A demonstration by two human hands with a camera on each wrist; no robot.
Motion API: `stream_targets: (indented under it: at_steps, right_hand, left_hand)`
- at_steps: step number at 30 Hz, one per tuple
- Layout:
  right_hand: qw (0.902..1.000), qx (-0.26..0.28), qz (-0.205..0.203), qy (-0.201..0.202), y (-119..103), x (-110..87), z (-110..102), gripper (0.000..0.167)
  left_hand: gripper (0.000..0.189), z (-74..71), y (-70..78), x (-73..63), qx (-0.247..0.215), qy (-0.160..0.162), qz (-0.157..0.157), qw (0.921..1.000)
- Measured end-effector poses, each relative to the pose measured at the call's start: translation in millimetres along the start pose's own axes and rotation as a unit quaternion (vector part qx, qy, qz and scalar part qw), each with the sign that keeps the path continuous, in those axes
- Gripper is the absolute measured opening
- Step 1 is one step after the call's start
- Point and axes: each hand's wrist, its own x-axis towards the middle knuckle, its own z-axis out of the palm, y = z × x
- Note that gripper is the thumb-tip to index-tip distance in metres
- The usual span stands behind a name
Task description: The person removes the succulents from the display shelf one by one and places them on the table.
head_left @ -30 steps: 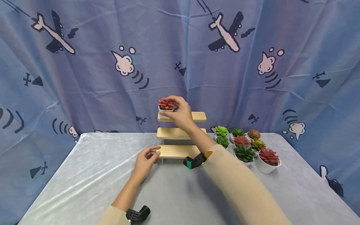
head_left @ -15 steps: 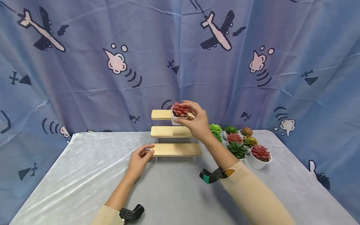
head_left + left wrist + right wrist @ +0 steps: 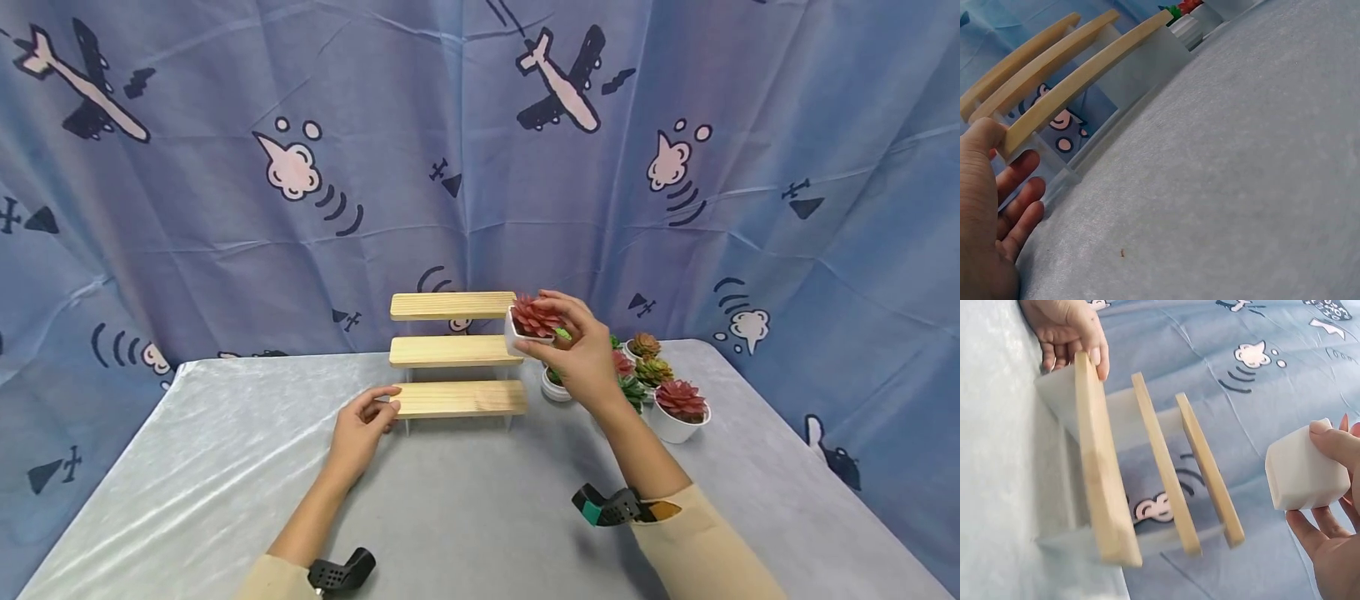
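Note:
My right hand [image 3: 588, 358] holds a red artificial succulent [image 3: 534, 318] in a square white pot [image 3: 1300, 469], thumb on one side and fingers on the other. The pot is in the air, slightly tilted, just off the right ends of the upper shelves. A three-tier wooden shelf stand [image 3: 457, 400] with clear supports is on the table, its boards bare. At the left end of the lowest board, my left hand [image 3: 360, 429] grips the wood. The left wrist view shows its thumb [image 3: 988, 134] against the board's end and the other fingers curled below.
Several potted succulents, green, orange and red, stand to the right of the stand, partly hidden behind my right hand. The nearest is a red one [image 3: 678, 402] in a round white pot. A patterned blue curtain [image 3: 360, 150] hangs behind the grey-clothed table [image 3: 450, 517].
My right hand has lifted the red succulent off the left of the top shelf and carried it right, past the shelves' right ends. The left hand keeps its place on the lowest board.

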Motion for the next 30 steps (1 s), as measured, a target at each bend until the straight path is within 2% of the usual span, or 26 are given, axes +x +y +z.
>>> stream_targets:
  at_steps: [8, 16, 25, 30]
  right_hand:
    - [0.9997, -0.014, 0.016, 0.013, 22.1, -19.4, -23.9, 0.054]
    - [0.9995, -0.024, 0.018, 0.013, 52.9, -38.3, -36.8, 0.054]
    - [0.9984, -0.036, 0.042, 0.001, 75.2, -58.0, -27.0, 0.054]
    - [0.9945, -0.09, 0.054, -0.003, 85.1, -65.7, -26.3, 0.053]
  left_hand:
    - [0.026, -0.1, -2.0, 0.7, 0.005, 0.0, -0.001, 1.0]
    - [0.025, -0.7, -0.5, -1.5, 0.009, 0.001, -0.004, 1.0]
    - [0.029, -2.8, -1.6, -0.2, 0.022, 0.004, -0.009, 0.9997]
    - [0.029, -0.7, -0.2, -1.0, 0.022, -0.004, -0.008, 0.9997]
